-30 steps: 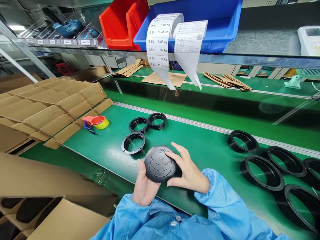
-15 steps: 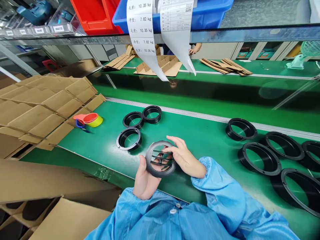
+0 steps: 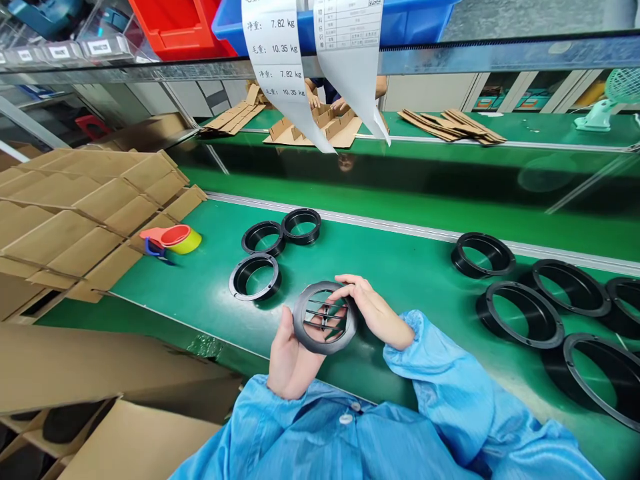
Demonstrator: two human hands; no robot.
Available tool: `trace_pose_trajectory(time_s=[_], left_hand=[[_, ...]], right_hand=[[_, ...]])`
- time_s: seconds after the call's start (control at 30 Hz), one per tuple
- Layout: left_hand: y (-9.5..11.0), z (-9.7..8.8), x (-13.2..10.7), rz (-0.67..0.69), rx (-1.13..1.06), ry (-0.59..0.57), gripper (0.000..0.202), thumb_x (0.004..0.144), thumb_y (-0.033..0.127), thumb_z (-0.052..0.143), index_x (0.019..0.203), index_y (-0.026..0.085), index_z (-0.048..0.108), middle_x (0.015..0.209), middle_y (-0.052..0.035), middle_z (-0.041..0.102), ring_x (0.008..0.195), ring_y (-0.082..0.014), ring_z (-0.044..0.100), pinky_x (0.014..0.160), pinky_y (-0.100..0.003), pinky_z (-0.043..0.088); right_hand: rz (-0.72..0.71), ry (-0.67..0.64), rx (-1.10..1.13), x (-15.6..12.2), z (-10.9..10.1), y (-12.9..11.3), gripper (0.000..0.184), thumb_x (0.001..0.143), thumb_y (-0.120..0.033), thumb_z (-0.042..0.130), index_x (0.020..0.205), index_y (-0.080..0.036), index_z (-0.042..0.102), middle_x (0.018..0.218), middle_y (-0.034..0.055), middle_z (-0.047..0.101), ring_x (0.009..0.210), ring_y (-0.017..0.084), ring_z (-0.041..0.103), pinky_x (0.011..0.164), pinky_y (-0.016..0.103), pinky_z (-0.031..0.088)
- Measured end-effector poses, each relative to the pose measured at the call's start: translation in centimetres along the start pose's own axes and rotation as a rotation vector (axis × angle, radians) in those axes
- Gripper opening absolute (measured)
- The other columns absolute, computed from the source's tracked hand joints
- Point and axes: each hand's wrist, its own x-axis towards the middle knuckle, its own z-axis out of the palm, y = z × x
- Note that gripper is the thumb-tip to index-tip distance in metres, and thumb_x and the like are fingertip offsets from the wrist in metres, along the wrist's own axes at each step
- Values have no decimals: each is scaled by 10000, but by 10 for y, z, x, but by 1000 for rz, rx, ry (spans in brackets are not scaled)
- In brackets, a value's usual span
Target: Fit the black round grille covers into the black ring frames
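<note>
Both my hands hold a round black plastic vent grille (image 3: pixel 324 317) above the near edge of the green belt (image 3: pixel 400 267). Its slatted open side faces me. My left hand (image 3: pixel 290 357) cups it from below, thumb on the left rim. My right hand (image 3: pixel 370 308) grips the right rim with curled fingers. Three small black rings (image 3: pixel 255 276) lie on the belt just beyond the grille, to the left. Several larger black rings (image 3: pixel 517 315) lie on the belt to my right.
Flattened cardboard dividers (image 3: pixel 75 213) are stacked at left, with tape rolls (image 3: pixel 175 239) beside them. Open cartons (image 3: pixel 115 427) sit at lower left. Paper strips (image 3: pixel 280 67) hang from a shelf with red and blue bins. Another person's hands (image 3: pixel 325 101) work on cardboard across the far table.
The grille was turned over from its domed closed face to its slatted open side. My view has dipped and shifted slightly; the other person's hands came into view at the far table.
</note>
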Motion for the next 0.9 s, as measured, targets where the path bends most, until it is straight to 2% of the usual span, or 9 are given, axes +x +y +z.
trace_pose_trajectory(time_s=[0.23,0.43,0.63,0.9], left_hand=[[-3,-2,2,22,-17,-75,663,1053,585,260,1360,108,602,1463,-169,497,1452,-344,334,1233,-605,84],[-3,-4,2,43,-16,-9,637,1055,565,299,1363,94,597,1466,-181,488,1459,-358,311,1224,-627,93],[-2,-7,2,29,-30,-12,640,1051,577,304,1364,102,598,1474,-168,482,1466,-350,297,1229,-615,93],[-1,-11,1,30,-34,23,638,1044,582,334,1363,96,600,1466,-171,489,1424,-375,372,1224,-621,118]], right_hand=[[32,-12,26,0,1,0,687,1052,-665,203,1063,-200,708,1341,90,542,1330,229,407,1159,409,255],[22,-10,54,1,0,-1,676,1058,-654,213,1061,-195,709,1311,91,564,1315,223,426,1144,390,263],[33,-19,50,2,1,2,679,1060,-648,210,1068,-187,709,1309,96,565,1310,222,431,1145,393,267],[39,-9,37,1,1,2,688,1050,-669,206,1096,-200,707,1309,91,568,1318,226,430,1152,396,279]])
